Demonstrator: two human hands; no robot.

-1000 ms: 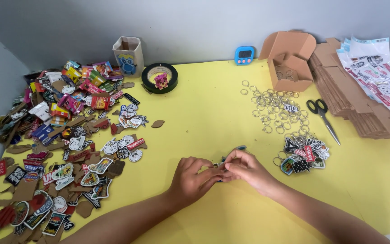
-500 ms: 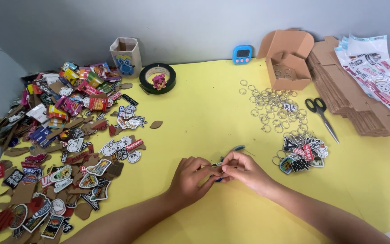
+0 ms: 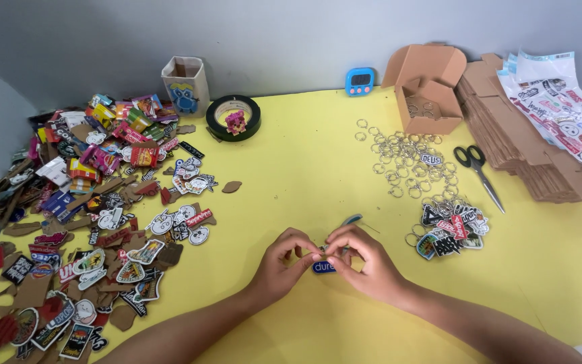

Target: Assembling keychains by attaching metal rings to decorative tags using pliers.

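- Lying flat on the yellow counter [image 3: 304,155], the small blue charm [image 3: 323,267] sits right under the two hands, its long axis running roughly left to right across the view.
- Only the charm's lower edge shows; the rest is covered by fingers, so its full shape is hard to make out.
- A thin blue-handled tool [image 3: 353,219] pokes out beyond the right hand, slanting up and to the right, its lower end hidden behind the knuckles.
- Whether a ring sits between the fingertips cannot be told; that spot is too small and crowded.
- The left hand [image 3: 284,259] has its grip pinched almost closed, thumb and forefinger meeting at the charm's top.
- The right hand [image 3: 362,259] curls closed the same way, fingertips pressed against those of the left hand over the charm.
- Just right of the hands lies a small heap of finished keychains [image 3: 449,229], and beyond it loose metal rings [image 3: 405,162] beside black-handled scissors [image 3: 478,172].
- Far left, a wide pile of patches and stickers [image 3: 89,209] is cut off by the frame edge.
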